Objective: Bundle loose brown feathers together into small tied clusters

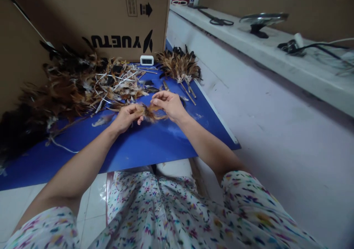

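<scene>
Blue surface: stick-mounted bunches look done, a feather heap seems left; left hand's fingers pinch a tuft, right hand's hold unclear.

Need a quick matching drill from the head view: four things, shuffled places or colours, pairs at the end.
1. small feather tuft
2. white digital clock
3. black scissors
4. tabletop

A. on the ledge along the wall
B. blue
C. held in the left hand
D. in front of the cardboard box

Pairs: 1-C, 2-D, 3-A, 4-B
</scene>
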A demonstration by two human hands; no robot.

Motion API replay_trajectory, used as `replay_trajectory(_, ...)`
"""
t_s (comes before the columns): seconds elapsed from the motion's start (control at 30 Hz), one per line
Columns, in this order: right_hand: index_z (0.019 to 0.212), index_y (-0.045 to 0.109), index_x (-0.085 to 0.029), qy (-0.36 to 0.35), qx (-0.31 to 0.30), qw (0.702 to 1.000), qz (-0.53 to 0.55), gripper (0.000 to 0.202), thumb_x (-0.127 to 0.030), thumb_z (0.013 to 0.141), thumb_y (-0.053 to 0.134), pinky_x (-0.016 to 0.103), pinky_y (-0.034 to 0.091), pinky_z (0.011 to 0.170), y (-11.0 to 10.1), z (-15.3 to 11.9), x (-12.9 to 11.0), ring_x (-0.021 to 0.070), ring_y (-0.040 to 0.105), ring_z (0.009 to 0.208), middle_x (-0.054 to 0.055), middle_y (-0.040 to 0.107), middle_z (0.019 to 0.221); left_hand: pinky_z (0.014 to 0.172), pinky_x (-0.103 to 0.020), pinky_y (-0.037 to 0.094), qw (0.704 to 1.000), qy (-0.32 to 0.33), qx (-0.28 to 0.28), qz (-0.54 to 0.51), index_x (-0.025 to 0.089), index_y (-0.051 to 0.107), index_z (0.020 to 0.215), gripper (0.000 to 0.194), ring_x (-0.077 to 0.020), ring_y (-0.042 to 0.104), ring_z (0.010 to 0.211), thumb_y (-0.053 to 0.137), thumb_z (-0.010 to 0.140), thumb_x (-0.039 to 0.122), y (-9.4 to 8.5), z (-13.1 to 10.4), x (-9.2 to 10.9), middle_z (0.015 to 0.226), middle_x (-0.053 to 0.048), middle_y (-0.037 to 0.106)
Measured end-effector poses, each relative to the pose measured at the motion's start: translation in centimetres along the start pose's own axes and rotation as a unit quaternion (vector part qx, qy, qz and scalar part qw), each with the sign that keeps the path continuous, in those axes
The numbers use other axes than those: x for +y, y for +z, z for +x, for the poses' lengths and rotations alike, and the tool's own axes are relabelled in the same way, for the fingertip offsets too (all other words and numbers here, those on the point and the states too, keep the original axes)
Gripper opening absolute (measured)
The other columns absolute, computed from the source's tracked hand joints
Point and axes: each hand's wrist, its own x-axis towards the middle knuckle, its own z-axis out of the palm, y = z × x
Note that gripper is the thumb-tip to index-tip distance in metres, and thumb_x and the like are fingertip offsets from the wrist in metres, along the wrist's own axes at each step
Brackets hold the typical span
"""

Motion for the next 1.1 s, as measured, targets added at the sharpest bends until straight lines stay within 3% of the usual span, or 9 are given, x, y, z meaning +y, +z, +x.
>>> replay_trajectory(0.13,0.080,0.066,-0.020,-0.017,-0.009,1.000,-0.004,0.040,-0.046,0.058,0.086,0.029,0.055,0.073,0.3,-1.0,0.3,0.0117,0.065,0.069,-0.001,0.069,0.075,0.049,-0.020,0.045,0.999,0.000,-0.027,0.047,0.015,0.061,0.066,0.038,-0.0078,0.052,0.045,0.076,0.074,0.048,0.1,-0.2,0.1,0.057,0.000,0.060)
replay_trajectory(0.27,0.082,0.066,-0.020,-0.025,-0.034,0.999,-0.030,0.039,-0.048,0.061,0.085,0.030,0.055,0.074,0.2,-1.8,0.4,0.0132,0.065,0.070,0.000,0.070,0.076,0.051,-0.021,0.044,0.993,0.007,-0.047,0.107,0.015,0.061,0.067,0.034,-0.0086,0.052,0.047,0.070,0.080,0.045,0.2,-0.3,0.2,0.056,0.001,0.059)
replay_trajectory(0.47,0.085,0.066,-0.020,-0.046,-0.021,0.997,-0.054,0.041,-0.048,0.061,0.085,0.029,0.053,0.071,0.0,-1.7,1.0,0.0129,0.064,0.070,0.000,0.069,0.077,0.053,-0.022,0.043,0.977,0.068,0.000,0.201,0.016,0.059,0.070,0.028,-0.0096,0.053,0.049,0.061,0.086,0.039,0.2,-0.3,-0.3,0.057,0.001,0.060)
replay_trajectory(0.63,0.085,0.065,-0.020,-0.034,0.008,0.998,-0.045,0.038,-0.042,0.061,0.085,0.028,0.052,0.070,0.2,-1.8,1.3,0.0119,0.062,0.071,-0.001,0.067,0.077,0.058,-0.022,0.044,0.907,0.175,0.063,0.378,0.018,0.064,0.074,0.022,-0.0108,0.056,0.052,0.057,0.090,0.031,-0.1,-0.4,-0.2,0.058,0.002,0.062)
replay_trajectory(0.8,0.084,0.064,-0.021,-0.005,0.037,0.999,-0.022,0.033,-0.034,0.061,0.084,0.028,0.053,0.073,0.7,-2.0,1.1,0.0109,0.061,0.070,-0.002,0.066,0.076,0.072,-0.026,0.050,0.837,0.240,0.064,0.487,0.020,0.069,0.084,0.021,-0.0166,0.067,0.074,0.053,0.093,0.030,-0.4,-0.7,-0.6,0.079,-0.005,0.072)
replay_trajectory(0.9,0.084,0.065,-0.021,0.006,0.051,0.999,-0.017,0.028,-0.030,0.062,0.081,0.027,0.054,0.073,1.0,-2.1,1.0,0.0101,0.060,0.069,-0.003,0.065,0.074,0.071,-0.026,0.049,0.804,0.274,0.073,0.524,0.020,0.070,0.086,0.025,-0.0180,0.068,0.075,0.051,0.095,0.032,-0.3,-0.8,-0.9,0.082,-0.007,0.073)
replay_trajectory(1.0,0.083,0.065,-0.021,0.011,0.066,0.998,-0.014,0.027,-0.028,0.062,0.081,0.027,0.054,0.074,1.3,-2.2,1.2,0.0100,0.060,0.070,-0.004,0.064,0.074,0.066,-0.026,0.048,0.780,0.283,0.081,0.553,0.021,0.071,0.085,0.026,-0.0178,0.068,0.071,0.051,0.096,0.033,-0.2,-0.9,-0.9,0.079,-0.007,0.073)
replay_trajectory(1.1,0.082,0.064,-0.020,0.010,0.075,0.997,-0.009,0.028,-0.028,0.061,0.081,0.027,0.053,0.075,1.4,-2.2,1.3,0.0098,0.059,0.071,-0.003,0.064,0.075,0.065,-0.027,0.046,0.776,0.275,0.079,0.562,0.021,0.070,0.085,0.025,-0.0179,0.066,0.068,0.051,0.095,0.034,0.0,-0.9,-0.7,0.077,-0.007,0.072)
